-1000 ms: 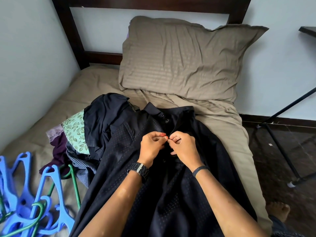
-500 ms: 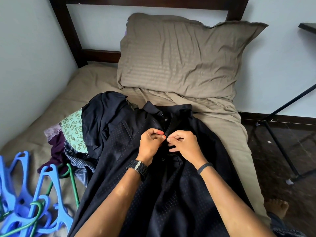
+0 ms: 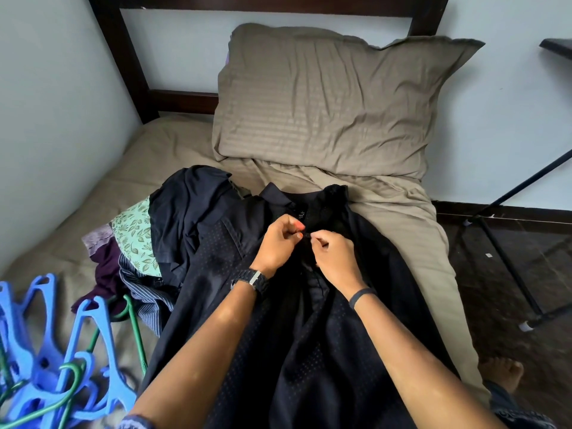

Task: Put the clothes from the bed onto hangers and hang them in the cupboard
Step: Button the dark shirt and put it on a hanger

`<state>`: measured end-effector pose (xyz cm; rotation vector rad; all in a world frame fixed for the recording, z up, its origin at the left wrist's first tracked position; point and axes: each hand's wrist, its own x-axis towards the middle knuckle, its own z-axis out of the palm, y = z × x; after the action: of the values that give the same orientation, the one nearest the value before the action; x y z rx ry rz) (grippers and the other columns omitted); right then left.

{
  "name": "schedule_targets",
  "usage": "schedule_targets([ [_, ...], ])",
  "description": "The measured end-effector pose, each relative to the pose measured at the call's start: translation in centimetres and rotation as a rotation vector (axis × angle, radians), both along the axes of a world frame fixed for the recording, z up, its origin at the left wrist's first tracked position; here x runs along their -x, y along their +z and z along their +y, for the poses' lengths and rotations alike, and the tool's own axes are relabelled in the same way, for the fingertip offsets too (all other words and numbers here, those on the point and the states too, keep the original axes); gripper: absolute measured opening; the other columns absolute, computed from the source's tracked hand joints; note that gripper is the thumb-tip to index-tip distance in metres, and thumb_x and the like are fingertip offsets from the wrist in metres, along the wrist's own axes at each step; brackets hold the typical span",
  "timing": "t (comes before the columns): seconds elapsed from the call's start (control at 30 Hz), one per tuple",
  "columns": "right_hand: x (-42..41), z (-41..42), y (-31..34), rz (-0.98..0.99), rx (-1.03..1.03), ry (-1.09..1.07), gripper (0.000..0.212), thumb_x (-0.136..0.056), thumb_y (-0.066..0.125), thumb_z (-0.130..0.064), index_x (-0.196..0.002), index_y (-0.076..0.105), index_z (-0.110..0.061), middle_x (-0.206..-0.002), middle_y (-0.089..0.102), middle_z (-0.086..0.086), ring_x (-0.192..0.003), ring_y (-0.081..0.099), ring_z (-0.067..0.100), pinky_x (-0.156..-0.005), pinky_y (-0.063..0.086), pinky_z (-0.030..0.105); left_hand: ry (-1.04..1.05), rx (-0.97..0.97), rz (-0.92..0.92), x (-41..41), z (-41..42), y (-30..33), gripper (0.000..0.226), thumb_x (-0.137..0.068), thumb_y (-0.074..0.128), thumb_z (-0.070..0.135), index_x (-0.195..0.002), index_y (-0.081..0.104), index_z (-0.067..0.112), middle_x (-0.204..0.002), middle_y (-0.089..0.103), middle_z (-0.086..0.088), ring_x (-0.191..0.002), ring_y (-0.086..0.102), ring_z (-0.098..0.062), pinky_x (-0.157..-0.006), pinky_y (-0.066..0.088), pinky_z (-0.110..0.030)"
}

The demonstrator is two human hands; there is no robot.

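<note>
Blue and green hangers (image 3: 58,360) heaped at bed's (image 3: 173,150) lower left edge. Beside them, pile of clothes (image 3: 133,243): leaf-print, purple, striped pieces. Dark shirt (image 3: 309,351) spread flat mid-bed, collar toward pillow (image 3: 334,100). Left hand (image 3: 275,246), watch on wrist, grip closed, pinching shirt's front edge just below collar. Right hand (image 3: 335,258), band on wrist, grip closed, pinching opposite edge, fingertips nearly touching left's. Bare foot (image 3: 501,376) on floor at far right.
</note>
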<state>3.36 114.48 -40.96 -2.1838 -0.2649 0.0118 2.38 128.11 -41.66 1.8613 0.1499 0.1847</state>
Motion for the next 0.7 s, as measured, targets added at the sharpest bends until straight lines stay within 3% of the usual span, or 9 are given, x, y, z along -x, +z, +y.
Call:
schedule_targets([
  [0.07, 0.1, -0.2, 0.0, -0.014, 0.028, -0.065, 0.026, -0.092, 0.05, -0.005, -0.112, 0.067, -0.009, -0.1, 0.067, 0.008, -0.094, 0.064, 0.023, -0.086, 0.054, 0.036, -0.077, -0.289, 0.017, -0.5, 0.8, -0.1, 0.017, -0.084, 0.062, -0.005, -0.083, 0.059, 0.012, -0.081, 0.06, 0.003, -0.078, 0.055, -0.009, -0.069, 0.039, -0.005],
  [0.17, 1.2, -0.2, 0.3, 0.047, -0.087, -0.085, 0.021, -0.091, 0.05, -0.001, -0.104, 0.066, -0.004, -0.088, 0.066, 0.008, -0.076, 0.067, 0.023, -0.06, 0.058, 0.026, -0.161, -0.477, 0.052, -0.6, 1.6, -0.5, 0.011, -0.081, 0.068, 0.0, -0.09, 0.064, 0.004, -0.092, 0.065, -0.008, -0.081, 0.056, -0.013, -0.066, 0.038, -0.004],
  [0.23, 2.1, -0.2, 0.1, 0.083, -0.109, -0.041, 0.016, -0.09, 0.053, 0.001, -0.099, 0.066, -0.004, -0.081, 0.066, 0.006, -0.069, 0.068, 0.02, -0.054, 0.056, 0.021, -0.116, -0.501, 0.003, -0.2, 1.4, -0.3, 0.013, -0.079, 0.069, 0.0, -0.091, 0.064, 0.004, -0.091, 0.061, -0.006, -0.079, 0.056, -0.013, -0.067, 0.037, -0.004],
  [0.33, 3.1, -0.7, -1.0, 0.052, -0.009, -0.031, 0.009, -0.085, 0.062, -0.002, -0.086, 0.063, -0.011, -0.074, 0.064, 0.0, -0.068, 0.064, 0.016, -0.064, 0.056, 0.025, -0.03, -0.497, -0.099, 1.7, 0.8, 0.3, 0.01, -0.079, 0.069, 0.0, -0.087, 0.066, 0.004, -0.086, 0.054, 0.002, -0.072, 0.051, -0.005, -0.069, 0.037, -0.003],
  [0.47, 3.9, -1.5, -2.2, 0.027, 0.096, -0.014, 0.014, -0.082, 0.068, -0.004, -0.077, 0.057, -0.011, -0.069, 0.056, -0.003, -0.064, 0.054, 0.01, -0.062, 0.049, 0.023, -0.082, -0.523, -0.092, 5.3, 0.3, -0.7, 0.006, -0.08, 0.069, 0.004, -0.085, 0.067, 0.007, -0.083, 0.065, -0.001, -0.075, 0.055, -0.01, -0.073, 0.042, -0.015],
  [0.6, 4.3, -1.7, -3.0, 0.008, 0.184, 0.005, 0.008, -0.084, 0.067, -0.006, -0.085, 0.06, -0.009, -0.087, 0.058, 0.0, -0.077, 0.056, 0.013, -0.071, 0.051, 0.027, -0.068, -0.599, 0.028, 6.7, 0.2, -3.0, 0.009, -0.085, 0.065, 0.011, -0.092, 0.069, 0.009, -0.091, 0.063, -0.003, -0.081, 0.05, -0.009, -0.077, 0.036, -0.015],
  [0.7, 4.5, -1.6, -3.6, 0.03, 0.234, -0.008, 0.018, -0.082, 0.073, -0.015, -0.092, 0.06, -0.008, -0.097, 0.056, 0.002, -0.087, 0.057, 0.016, -0.076, 0.05, 0.026, -0.014, -0.603, 0.058, 6.7, -0.2, -3.4, 0.011, -0.088, 0.063, 0.015, -0.094, 0.069, 0.009, -0.095, 0.063, -0.004, -0.087, 0.056, -0.015, -0.076, 0.035, -0.016],
])
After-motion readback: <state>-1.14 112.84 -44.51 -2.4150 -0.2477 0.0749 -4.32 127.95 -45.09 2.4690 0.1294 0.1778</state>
